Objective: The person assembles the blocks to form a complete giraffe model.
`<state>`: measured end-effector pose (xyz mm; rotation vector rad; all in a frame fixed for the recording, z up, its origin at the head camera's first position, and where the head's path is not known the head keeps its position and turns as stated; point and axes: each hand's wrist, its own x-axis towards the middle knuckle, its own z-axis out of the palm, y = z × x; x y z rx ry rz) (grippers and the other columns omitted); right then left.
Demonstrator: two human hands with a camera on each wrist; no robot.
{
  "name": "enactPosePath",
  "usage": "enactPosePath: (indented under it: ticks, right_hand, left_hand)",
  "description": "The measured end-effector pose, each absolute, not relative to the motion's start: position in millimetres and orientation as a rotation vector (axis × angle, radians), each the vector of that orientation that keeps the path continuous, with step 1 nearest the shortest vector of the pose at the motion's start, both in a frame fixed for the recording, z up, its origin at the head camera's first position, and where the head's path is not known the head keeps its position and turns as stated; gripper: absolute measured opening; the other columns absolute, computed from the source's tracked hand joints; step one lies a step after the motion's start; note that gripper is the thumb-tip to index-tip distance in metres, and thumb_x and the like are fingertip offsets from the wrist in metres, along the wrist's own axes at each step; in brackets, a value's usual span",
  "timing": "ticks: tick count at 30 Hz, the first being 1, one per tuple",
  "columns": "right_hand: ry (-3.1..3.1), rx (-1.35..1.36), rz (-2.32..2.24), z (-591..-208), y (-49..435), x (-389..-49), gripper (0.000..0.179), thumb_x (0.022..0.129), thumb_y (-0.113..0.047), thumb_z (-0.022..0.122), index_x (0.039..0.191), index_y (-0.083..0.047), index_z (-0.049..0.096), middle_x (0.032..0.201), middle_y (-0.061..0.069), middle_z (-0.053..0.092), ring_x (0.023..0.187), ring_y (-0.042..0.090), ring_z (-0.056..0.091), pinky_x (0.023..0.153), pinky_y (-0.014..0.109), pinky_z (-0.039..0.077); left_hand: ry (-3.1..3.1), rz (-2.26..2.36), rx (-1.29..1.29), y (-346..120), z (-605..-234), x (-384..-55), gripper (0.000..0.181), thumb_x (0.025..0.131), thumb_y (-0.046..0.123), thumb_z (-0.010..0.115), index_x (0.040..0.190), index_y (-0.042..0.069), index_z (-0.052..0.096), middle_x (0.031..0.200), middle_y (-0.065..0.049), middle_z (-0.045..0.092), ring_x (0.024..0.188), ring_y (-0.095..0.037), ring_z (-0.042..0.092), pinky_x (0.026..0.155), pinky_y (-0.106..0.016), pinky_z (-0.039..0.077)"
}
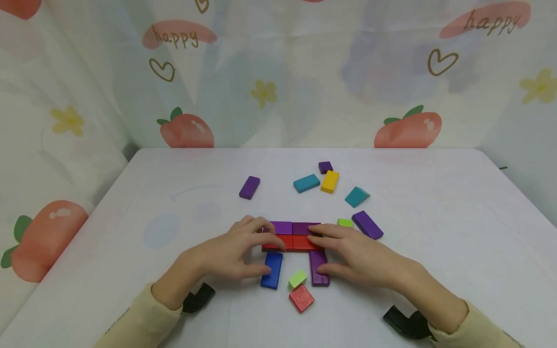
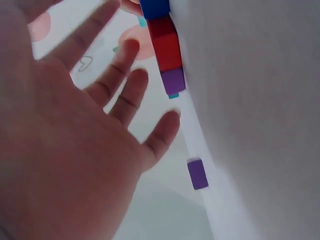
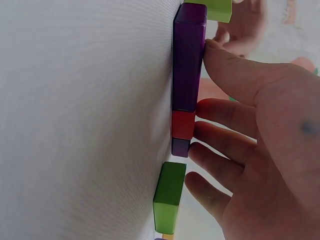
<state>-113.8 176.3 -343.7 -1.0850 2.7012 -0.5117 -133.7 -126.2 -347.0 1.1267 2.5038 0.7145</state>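
Two red blocks (image 1: 301, 243) lie end to end, with two purple blocks (image 1: 282, 227) in a row against their far side. Below the red row stand a blue block (image 1: 273, 270) on the left and a dark purple block (image 1: 319, 276) on the right, like two legs. My left hand (image 1: 232, 249) spreads over the left end, its thumb at the blue block and its fingers over the red and purple rows. With extended fingers, my right hand (image 1: 365, 251) touches the right ends of the rows, its thumb on the dark purple block (image 3: 189, 60).
Between the legs sit a light green block (image 1: 298, 280) and a red square block (image 1: 301, 298). Farther back lie a purple block (image 1: 249, 187), two teal blocks (image 1: 306, 183), a yellow block (image 1: 329, 181) and a small purple one (image 1: 325, 167). Another purple block (image 1: 367, 224) lies beyond my right hand.
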Motion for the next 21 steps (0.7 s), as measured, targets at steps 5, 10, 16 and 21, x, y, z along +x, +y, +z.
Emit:
enactPosePath:
  ticks: [5, 10, 16, 21]
  right_hand:
    - [2.701, -1.08, -0.506, -343.3, 175.7, -113.8, 0.063, 0.093, -0.043, 0.072, 0.144, -0.01, 0.058, 0.154, 0.007, 0.045, 0.139, 0.031, 0.043, 0.105, 0.05, 0.045]
    - [2.701, -1.081, -0.513, -342.9, 176.8, -112.9, 0.063, 0.094, -0.044, 0.071, 0.144, -0.01, 0.057, 0.154, 0.007, 0.044, 0.139, 0.031, 0.043, 0.105, 0.05, 0.045]
    - [2.693, -1.077, -0.51, -343.1, 176.4, -112.5, 0.062, 0.094, -0.043, 0.071, 0.145, -0.01, 0.057, 0.155, 0.006, 0.043, 0.14, 0.031, 0.042, 0.105, 0.05, 0.045]
    - [2.7, -1.073, -0.5, -343.2, 176.5, -112.6, 0.062, 0.094, -0.042, 0.071, 0.145, -0.01, 0.057, 0.155, 0.006, 0.043, 0.14, 0.03, 0.042, 0.106, 0.049, 0.044]
  left_hand:
    - [2.534, 0.67, 1.201, -126.1, -347.9, -135.2, 0.034, 0.086, 0.039, 0.081, 0.12, 0.038, 0.075, 0.128, 0.008, 0.051, 0.124, -0.013, 0.035, 0.102, -0.045, 0.038]
    - [2.561, 0.604, 1.299, -128.8, -349.9, -137.4, 0.03, 0.085, 0.038, 0.083, 0.115, 0.035, 0.079, 0.122, 0.009, 0.056, 0.121, -0.013, 0.038, 0.1, -0.045, 0.037]
    - [2.59, 0.586, 1.328, -133.5, -352.9, -136.6, 0.03, 0.084, 0.039, 0.083, 0.114, 0.034, 0.079, 0.117, 0.011, 0.058, 0.117, -0.012, 0.041, 0.1, -0.046, 0.038]
    - [2.609, 0.609, 1.335, -137.0, -355.2, -136.6, 0.031, 0.083, 0.041, 0.084, 0.113, 0.034, 0.079, 0.119, 0.01, 0.057, 0.117, -0.012, 0.042, 0.1, -0.045, 0.039]
